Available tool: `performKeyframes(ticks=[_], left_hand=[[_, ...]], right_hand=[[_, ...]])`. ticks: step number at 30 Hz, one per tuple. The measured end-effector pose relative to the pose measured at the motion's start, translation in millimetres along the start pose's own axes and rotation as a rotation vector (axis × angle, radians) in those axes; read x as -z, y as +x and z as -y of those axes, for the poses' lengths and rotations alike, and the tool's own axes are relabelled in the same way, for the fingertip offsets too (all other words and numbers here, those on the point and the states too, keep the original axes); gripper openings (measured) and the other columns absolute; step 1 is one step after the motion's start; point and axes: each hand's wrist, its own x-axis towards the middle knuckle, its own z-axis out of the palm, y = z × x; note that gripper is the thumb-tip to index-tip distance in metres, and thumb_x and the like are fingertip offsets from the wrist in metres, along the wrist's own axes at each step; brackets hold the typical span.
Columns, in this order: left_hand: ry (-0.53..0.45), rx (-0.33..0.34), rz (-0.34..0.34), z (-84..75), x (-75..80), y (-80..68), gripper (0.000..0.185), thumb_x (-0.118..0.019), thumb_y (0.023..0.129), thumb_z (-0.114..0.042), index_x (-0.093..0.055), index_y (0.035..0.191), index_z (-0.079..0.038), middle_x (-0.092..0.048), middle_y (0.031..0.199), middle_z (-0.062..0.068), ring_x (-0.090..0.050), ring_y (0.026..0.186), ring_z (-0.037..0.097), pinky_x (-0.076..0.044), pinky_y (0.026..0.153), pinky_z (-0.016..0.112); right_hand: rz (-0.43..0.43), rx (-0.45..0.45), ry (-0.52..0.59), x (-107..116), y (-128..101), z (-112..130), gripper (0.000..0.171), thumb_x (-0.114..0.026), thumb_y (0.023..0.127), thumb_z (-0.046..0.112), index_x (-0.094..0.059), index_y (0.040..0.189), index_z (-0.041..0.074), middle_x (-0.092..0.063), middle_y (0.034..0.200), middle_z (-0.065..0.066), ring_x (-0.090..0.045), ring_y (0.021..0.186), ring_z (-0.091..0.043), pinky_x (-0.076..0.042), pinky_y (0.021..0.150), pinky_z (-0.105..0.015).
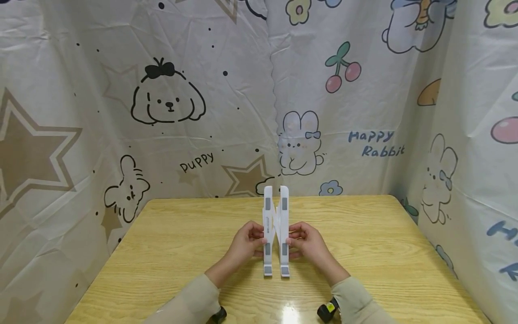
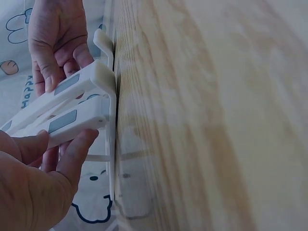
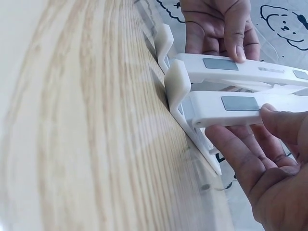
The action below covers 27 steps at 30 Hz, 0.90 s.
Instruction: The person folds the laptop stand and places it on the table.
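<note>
A white folding laptop stand (image 1: 284, 225) with grey pads is in the middle of the wooden table, its two side bars lying close together and nearly parallel. My left hand (image 1: 246, 241) pinches the left bar between thumb and fingers. On the other side, my right hand (image 1: 308, 243) grips the right bar the same way. In the left wrist view the near ends of the stand (image 2: 77, 125) have upturned white lips close to the tabletop. The right wrist view shows my right thumb beside a grey pad (image 3: 240, 103), with the fingers under the bar.
The wooden table (image 1: 182, 225) reaches back to a printed curtain (image 1: 234, 112) with cartoon animals, which also hangs at both sides. Dark wrist devices, one of them (image 1: 327, 310) with a yellow-green patch, show at the sleeves.
</note>
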Motion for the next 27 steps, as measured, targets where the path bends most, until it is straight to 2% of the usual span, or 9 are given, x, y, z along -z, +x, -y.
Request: performKeyframes(ticks=[13,27], left_hand=[[0.001,-0.031,0.016,-1.0,-6.7,0.7,0.023,-0.065,0.097,0.002,-0.056,0.118,-0.001,-0.057,0.107,0.015,-0.059,0.087,0.019,-0.063,0.072,0.056],[-0.012,-0.021,0.022,1.6,-5.2,1.0,0.025,-0.067,0.096,0.002,-0.055,0.118,-0.001,-0.058,0.106,0.014,-0.06,0.088,0.018,-0.063,0.071,0.055]], right_hand=[[0.032,0.024,0.031,-5,2,-4,0.034,-0.069,0.094,-0.004,-0.055,0.126,-0.006,-0.066,0.103,-0.017,-0.072,0.082,-0.024,-0.063,0.071,-0.055],[0.028,0.026,0.029,-15,5,-5,0.031,-0.069,0.094,-0.003,-0.058,0.123,-0.005,-0.067,0.103,-0.018,-0.072,0.083,-0.025,-0.063,0.071,-0.055]])
